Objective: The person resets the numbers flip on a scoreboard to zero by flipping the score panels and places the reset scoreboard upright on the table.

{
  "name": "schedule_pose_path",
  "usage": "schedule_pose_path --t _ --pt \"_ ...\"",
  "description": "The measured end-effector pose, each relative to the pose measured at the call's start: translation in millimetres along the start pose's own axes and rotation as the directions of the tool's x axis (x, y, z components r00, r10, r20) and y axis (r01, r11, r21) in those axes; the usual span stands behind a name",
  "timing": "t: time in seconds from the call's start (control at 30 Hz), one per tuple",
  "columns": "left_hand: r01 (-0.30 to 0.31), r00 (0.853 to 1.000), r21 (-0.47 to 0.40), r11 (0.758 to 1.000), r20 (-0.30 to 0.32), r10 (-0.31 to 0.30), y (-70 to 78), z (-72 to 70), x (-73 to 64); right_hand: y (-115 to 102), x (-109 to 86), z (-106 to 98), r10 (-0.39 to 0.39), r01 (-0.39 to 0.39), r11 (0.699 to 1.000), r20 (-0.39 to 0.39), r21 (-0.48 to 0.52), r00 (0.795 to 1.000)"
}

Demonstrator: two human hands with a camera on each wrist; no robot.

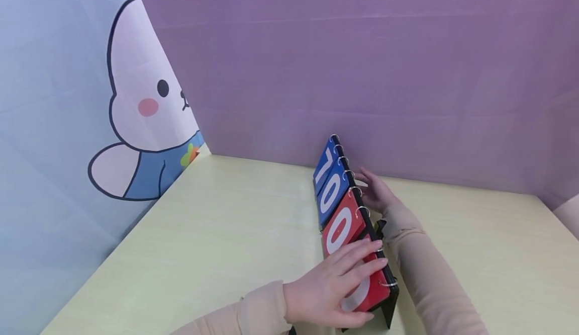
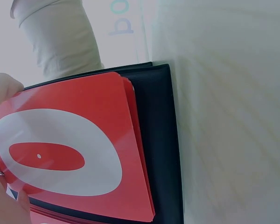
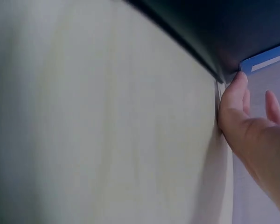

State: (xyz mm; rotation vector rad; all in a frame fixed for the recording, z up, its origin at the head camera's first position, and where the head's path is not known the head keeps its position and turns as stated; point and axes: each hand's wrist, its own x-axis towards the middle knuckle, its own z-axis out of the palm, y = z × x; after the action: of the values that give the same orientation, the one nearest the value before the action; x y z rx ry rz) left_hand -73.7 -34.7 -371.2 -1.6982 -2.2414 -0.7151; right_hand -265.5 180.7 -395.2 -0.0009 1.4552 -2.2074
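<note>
A tabletop flip scoreboard (image 1: 350, 214) stands tent-like on the table, its number side facing left. It carries two blue cards (image 1: 332, 194) at the far end and two red cards (image 1: 342, 227) with white zeros at the near end, hung on metal rings along a black top edge. My left hand (image 1: 332, 284) lies across the nearest red card (image 2: 107, 140), fairly straight fingers reaching the top edge, thumb lower down. At the far end, behind the board, is my right hand (image 1: 373, 190). In the right wrist view, its thumb (image 3: 235, 93) touches the board's corner and its fingers extend past it.
The pale wooden table (image 1: 217, 214) spreads on both sides of the scoreboard. A purple cloth (image 1: 362, 73) rises close behind its far end. To the left hangs a light blue cloth (image 1: 54, 149) with a cartoon rabbit (image 1: 145, 73).
</note>
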Motion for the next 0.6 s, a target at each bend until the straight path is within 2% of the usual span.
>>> schedule_pose_path --t 0.27,0.47,0.6 --pt "-0.037 0.997 0.088 0.995 -0.057 0.042 -1.1 1.4 0.7 2.2 -1.3 2.8 -0.012 0.012 1.0 -0.021 -0.027 1.0" --pt "-0.033 0.998 0.075 0.997 -0.054 0.038 -1.0 1.3 1.2 4.6 -1.9 -0.1 -0.002 0.009 0.993 -0.061 0.115 0.998" --pt "-0.024 0.999 0.058 0.998 -0.045 0.026 -0.5 1.1 0.9 5.9 -2.6 -1.6 -0.019 0.032 0.986 -0.08 0.164 0.997"
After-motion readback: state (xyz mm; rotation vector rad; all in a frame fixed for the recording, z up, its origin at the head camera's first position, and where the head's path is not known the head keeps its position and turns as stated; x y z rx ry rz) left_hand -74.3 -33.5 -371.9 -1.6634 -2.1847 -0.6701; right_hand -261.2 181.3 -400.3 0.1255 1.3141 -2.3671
